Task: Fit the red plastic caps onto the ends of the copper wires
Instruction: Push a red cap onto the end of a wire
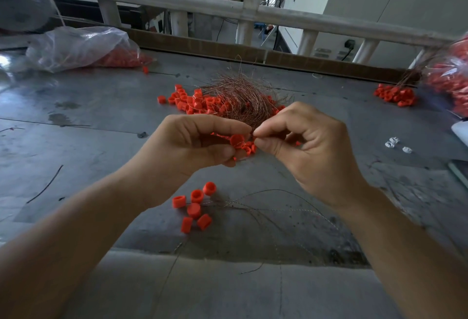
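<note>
Left hand (200, 141) grips small round red caps (238, 140); right hand (298, 139) pinches a thin copper wire (253, 133) at them.

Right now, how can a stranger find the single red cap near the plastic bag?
On the grey table, look far left for the clear plastic bag of caps. Just in front of its filled end sits the lone red cap on bare tabletop, unlike the heaped caps.
</note>
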Motion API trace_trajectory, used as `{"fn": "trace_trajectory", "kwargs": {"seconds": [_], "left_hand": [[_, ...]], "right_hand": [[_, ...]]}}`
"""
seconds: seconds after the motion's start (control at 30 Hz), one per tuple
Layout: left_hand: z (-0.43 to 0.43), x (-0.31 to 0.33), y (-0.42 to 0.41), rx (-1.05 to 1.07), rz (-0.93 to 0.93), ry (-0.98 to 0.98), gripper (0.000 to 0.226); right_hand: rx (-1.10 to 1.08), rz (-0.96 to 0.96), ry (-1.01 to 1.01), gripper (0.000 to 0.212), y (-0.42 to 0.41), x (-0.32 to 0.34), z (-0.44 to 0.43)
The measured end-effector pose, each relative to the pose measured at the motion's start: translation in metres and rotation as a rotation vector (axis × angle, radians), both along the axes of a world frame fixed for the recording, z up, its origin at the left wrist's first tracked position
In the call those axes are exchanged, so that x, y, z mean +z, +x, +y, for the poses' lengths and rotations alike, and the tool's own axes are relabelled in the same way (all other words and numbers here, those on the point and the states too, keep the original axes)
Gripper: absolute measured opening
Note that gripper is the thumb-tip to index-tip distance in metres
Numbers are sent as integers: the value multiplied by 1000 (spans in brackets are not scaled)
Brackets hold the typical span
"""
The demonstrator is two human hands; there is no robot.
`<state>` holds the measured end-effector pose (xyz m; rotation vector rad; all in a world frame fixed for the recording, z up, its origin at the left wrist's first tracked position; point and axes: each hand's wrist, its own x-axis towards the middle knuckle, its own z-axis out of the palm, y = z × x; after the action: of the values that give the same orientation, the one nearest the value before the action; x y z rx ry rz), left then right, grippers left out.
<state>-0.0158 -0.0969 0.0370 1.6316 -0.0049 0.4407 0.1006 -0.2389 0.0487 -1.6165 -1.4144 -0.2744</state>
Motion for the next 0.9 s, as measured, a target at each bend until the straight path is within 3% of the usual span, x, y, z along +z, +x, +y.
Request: {"fn": "trace_trajectory", "kwargs": {"seconds": [0.2,0.9], "left_hand": [[4,0,0,-42,7,-46,37],[5,-3,1,-51,19,-26,36]], "right_hand": [[-23,-26,-43,4,0,0,0],[-76,-58,-106,3,-2,1,0]]}}
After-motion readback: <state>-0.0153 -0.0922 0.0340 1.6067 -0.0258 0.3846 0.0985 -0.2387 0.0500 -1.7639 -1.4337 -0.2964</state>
